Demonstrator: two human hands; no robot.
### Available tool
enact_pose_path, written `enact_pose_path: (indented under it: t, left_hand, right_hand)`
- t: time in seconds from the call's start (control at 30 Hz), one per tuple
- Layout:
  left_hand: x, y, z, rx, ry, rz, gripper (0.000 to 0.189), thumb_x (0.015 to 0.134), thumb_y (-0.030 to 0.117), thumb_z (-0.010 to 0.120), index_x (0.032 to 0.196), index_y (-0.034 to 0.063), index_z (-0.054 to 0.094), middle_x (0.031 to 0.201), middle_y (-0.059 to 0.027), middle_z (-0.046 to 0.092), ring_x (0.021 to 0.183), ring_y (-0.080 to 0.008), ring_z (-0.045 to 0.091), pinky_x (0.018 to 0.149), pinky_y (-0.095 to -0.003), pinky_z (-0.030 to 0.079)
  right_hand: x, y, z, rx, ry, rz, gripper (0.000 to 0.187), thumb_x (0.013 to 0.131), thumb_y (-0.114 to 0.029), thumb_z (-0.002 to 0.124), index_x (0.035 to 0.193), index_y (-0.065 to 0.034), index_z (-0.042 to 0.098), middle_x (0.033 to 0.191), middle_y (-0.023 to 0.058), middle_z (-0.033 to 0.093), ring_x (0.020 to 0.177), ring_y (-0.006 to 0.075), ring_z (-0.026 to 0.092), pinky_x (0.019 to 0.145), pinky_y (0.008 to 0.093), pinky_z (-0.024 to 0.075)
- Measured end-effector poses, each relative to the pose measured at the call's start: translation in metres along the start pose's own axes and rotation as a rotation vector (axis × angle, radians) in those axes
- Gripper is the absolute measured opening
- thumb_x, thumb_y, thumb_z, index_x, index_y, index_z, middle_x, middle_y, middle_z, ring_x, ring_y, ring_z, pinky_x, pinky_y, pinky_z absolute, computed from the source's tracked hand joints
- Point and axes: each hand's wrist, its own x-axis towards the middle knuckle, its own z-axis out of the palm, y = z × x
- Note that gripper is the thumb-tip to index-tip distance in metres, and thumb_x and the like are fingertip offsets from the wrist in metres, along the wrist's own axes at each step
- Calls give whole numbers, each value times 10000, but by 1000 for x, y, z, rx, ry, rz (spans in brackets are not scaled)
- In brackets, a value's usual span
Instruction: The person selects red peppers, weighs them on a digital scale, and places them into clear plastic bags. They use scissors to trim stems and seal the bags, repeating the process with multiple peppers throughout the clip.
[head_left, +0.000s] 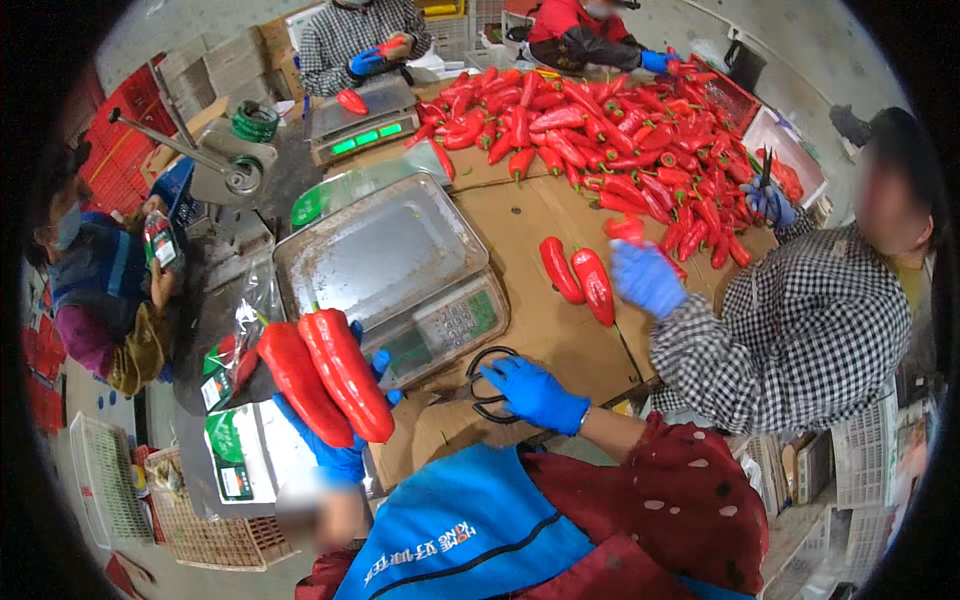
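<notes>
Two long red peppers, one (304, 386) beside the other (349, 375), lie across my left hand (337, 459) in its blue glove. Its fingers show past the right-hand pepper. My right hand (536, 397), also gloved in blue, grips the black handles of a pair of scissors (474, 391) low over the cardboard (510, 232). The scissor blades point left. Just beyond both hands stands a digital scale (382, 247) with a bare metal pan. White packaging bags (259, 454) with green print lie beneath and left of my left hand.
A large heap of red peppers (600, 142) covers the far right. Two loose peppers (577, 281) lie near a co-worker's gloved hand (649, 277). A second scale (364, 116), a bag-sealing tool (232, 165) and a packed bag (229, 367) stand or lie left. Other people work around the table.
</notes>
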Motion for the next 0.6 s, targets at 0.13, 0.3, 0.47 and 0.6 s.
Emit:
enact_pose_path:
  t: [0.13, 0.3, 0.47, 0.6]
  left_hand:
    - [0, 4, -9, -157, -97, -53, 843, 871, 619, 510, 1512, 159, 213, 1553, -155, 207, 1193, -517, 463, 880, -750, 397]
    - [-31, 13, -21, 98, 107, 53, 881, 845, 410, 670, 1521, 154, 166, 1515, -179, 294, 1231, -497, 456, 925, -679, 431]
    - [-55, 28, -25, 518, 560, 64, 743, 795, 192, 698, 1432, 38, 348, 1358, -145, 507, 1217, -320, 523, 1056, -456, 401]
    - [-47, 12, -14, 846, 443, -18, 670, 755, 168, 779, 1335, 44, 467, 1211, -72, 589, 1104, -196, 564, 949, -333, 452]
  right_hand:
    - [-3, -2, 0, 117, -182, 100, 596, 854, -334, 625, 1341, -31, 465, 1058, 190, 618, 956, 345, 609, 799, 418, 497]
    - [-2, -11, -13, 430, -415, 197, 554, 878, -275, 606, 1354, -35, 453, 1114, 172, 624, 983, 328, 616, 830, 392, 500]
    - [4, -19, -51, 1122, -470, 349, 741, 840, -65, 655, 1488, -93, 297, 1127, 69, 522, 995, 144, 499, 878, 303, 430]
    - [33, -22, -78, 1567, -408, 409, 648, 862, -133, 669, 1444, -112, 384, 847, -4, 453, 726, 114, 471, 685, 237, 418]
